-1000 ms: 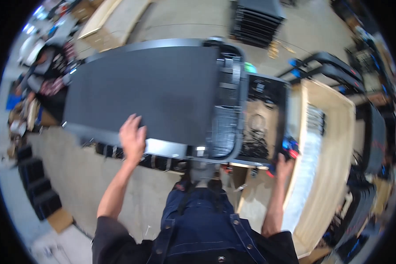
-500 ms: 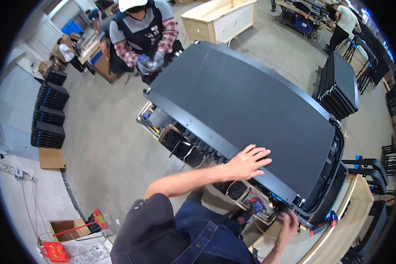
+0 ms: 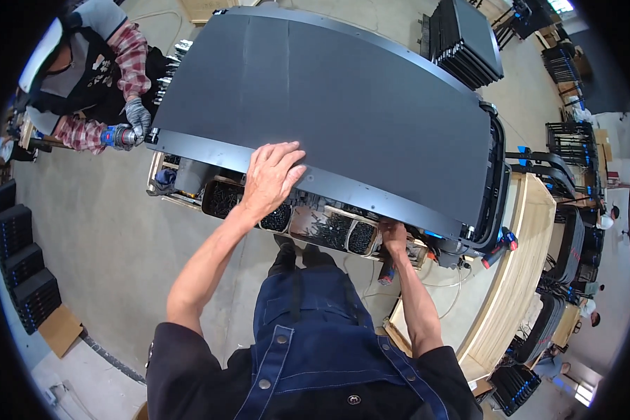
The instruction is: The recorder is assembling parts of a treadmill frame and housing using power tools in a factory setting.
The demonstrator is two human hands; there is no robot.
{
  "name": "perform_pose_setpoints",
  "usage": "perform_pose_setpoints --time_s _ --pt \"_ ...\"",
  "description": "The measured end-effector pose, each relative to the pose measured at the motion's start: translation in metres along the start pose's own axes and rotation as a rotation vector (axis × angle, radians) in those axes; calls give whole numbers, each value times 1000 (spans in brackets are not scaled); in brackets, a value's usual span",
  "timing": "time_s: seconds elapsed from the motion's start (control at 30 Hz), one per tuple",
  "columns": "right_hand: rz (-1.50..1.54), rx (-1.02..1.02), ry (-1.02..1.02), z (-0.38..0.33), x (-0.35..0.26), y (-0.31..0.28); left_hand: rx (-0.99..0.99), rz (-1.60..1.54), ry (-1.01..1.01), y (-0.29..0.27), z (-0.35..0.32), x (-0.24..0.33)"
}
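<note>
Two hands at one large dark panel [image 3: 343,105] lying flat above screw-filled bins [image 3: 329,229]: left hand [image 3: 269,178] spread flat on its near edge, right hand [image 3: 393,236] beneath that edge, grip indiscernible

panel [image 3: 329,98]: I see matte dark grey, plain
screw bins [image 3: 280,217]: black screws in pale wooden boxes
my apron [image 3: 315,336]: dark blue denim
co-worker's shirt [image 3: 129,52]: red plaid
co-worker's glove [image 3: 140,115]: grey
floor [image 3: 98,245]: pale grey concrete
</note>
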State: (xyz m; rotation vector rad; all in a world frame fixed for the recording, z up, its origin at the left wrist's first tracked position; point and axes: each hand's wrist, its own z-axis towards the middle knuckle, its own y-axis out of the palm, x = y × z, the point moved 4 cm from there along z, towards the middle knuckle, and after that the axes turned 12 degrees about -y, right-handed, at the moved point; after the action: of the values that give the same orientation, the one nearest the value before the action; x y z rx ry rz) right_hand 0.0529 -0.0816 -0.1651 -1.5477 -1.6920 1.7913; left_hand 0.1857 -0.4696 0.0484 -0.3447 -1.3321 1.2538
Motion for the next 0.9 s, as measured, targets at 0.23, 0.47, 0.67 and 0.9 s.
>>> perform_pose_setpoints --time_s 0.23,0.47,0.67,0.9 --pt "1270 257 -267 78 86 99 128 3 -119 21 16 11" --pt "1820 220 -41 44 71 71 147 95 -140 23 9 6" --pt "2058 200 249 88 -54 68 107 121 -161 31 21 9" --pt "2197 202 632 63 31 32 65 143 -182 36 15 0"
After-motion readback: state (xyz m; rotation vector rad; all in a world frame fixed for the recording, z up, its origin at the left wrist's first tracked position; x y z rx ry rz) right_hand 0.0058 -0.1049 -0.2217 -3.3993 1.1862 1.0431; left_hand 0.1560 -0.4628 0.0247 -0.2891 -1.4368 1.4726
